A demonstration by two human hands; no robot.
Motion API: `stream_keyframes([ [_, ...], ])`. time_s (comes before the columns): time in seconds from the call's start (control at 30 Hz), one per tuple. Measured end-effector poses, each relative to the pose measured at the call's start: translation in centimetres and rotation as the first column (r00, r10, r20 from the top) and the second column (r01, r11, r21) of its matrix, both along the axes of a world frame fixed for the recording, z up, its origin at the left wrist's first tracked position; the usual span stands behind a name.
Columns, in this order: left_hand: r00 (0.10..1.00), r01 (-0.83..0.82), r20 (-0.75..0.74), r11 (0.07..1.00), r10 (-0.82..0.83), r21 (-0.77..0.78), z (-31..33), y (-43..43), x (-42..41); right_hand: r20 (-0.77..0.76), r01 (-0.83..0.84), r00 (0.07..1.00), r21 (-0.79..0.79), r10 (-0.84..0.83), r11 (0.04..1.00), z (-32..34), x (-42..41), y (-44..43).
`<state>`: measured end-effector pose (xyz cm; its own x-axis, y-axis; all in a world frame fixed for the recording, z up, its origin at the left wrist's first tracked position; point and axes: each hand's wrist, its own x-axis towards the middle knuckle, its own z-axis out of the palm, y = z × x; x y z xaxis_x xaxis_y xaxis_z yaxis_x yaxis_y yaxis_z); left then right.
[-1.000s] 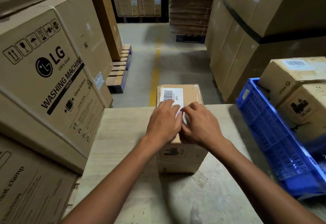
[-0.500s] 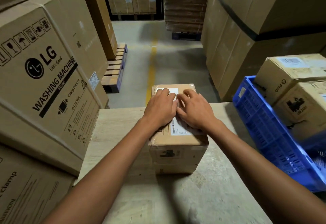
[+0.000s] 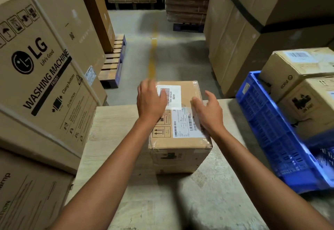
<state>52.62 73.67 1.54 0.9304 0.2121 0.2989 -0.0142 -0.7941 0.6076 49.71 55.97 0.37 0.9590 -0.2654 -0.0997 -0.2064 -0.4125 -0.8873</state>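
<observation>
A small cardboard parcel [image 3: 180, 144] wrapped in clear film stands on the pale wooden table [image 3: 112, 135]. On its top are a white barcode sticker [image 3: 172, 96] at the far end and a larger shipping label [image 3: 184, 124] nearer me. My left hand [image 3: 150, 103] lies over the parcel's far left top, fingers straight, partly covering the barcode sticker. My right hand [image 3: 209, 114] hovers with relaxed, spread fingers over the parcel's right edge and holds nothing.
A blue plastic crate [image 3: 271, 135] sits tilted at the table's right with two cardboard boxes [image 3: 307, 77] behind it. Big washing machine cartons [image 3: 41, 70] crowd the left. Tall cartons [image 3: 262, 30] stand right. A floor aisle with a yellow line [image 3: 153, 52] and a pallet [image 3: 113, 61] lies beyond.
Both hands, pressed together on the label a second ago, have parted: the left slid to the far left corner, the right lifted toward the right edge. The shipping label now shows.
</observation>
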Motion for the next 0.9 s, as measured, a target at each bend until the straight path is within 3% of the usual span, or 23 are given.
stream_keyframes([
  [0.07, 0.97, -0.119, -0.232, 0.969, 0.068, -0.217, -0.7, 0.4, 0.5, -0.159, 0.008, 0.986, 0.315, 0.045, 0.949, -0.1, 0.0, -0.2],
  [0.1, 0.936, -0.181, -0.35, 0.905, 0.038, -0.386, -0.9, 0.6, 0.5, -0.187, 0.016, 0.98, 0.413, 0.067, 0.911, 0.0, -0.1, -0.2],
  [0.17, 0.874, -0.247, -0.445, 0.611, -0.194, -0.752, -0.9, 1.3, -0.2, -0.193, 0.035, 0.979, 0.494, 0.07, 0.869, 0.5, -0.8, -0.3],
  [0.2, 0.864, -0.251, -0.411, 0.459, -0.29, -0.852, -0.9, 1.5, -1.0, -0.179, 0.024, 0.981, 0.501, 0.077, 0.865, 0.7, -1.5, -0.3],
  [0.23, 0.864, -0.25, -0.379, 0.371, -0.332, -0.894, -0.6, 1.7, -1.9, -0.152, -0.003, 0.984, 0.489, 0.089, 0.872, 0.9, -2.2, -0.2],
  [0.37, 0.91, -0.143, -0.245, 0.302, -0.334, -0.942, 0.1, 2.5, -4.1, 0.019, -0.082, 0.996, 0.443, 0.082, 0.893, 2.4, -4.1, 0.1],
  [0.5, 0.968, -0.012, -0.065, 0.214, -0.243, -0.977, 0.5, 2.5, -5.8, 0.026, 0.111, 0.986, 0.641, -0.166, 0.76, 4.0, -3.8, -0.1],
  [0.57, 0.973, 0.03, -0.013, 0.185, -0.228, -0.982, 0.0, 2.2, -6.9, -0.007, 0.156, 0.98, 0.645, -0.198, 0.748, 3.6, -4.1, -0.3],
  [0.77, 0.951, 0.055, 0.002, 0.162, -0.31, -0.985, -3.9, 1.2, -10.9, -0.103, 0.137, 0.99, 0.51, -0.098, 0.849, -2.7, -6.7, -0.3],
  [0.9, 0.909, -0.196, -0.195, 0.036, -0.369, -0.98, -6.6, 1.4, -13.1, -0.159, 0.089, 0.987, 0.425, -0.023, 0.901, -6.4, -8.4, -0.9],
])
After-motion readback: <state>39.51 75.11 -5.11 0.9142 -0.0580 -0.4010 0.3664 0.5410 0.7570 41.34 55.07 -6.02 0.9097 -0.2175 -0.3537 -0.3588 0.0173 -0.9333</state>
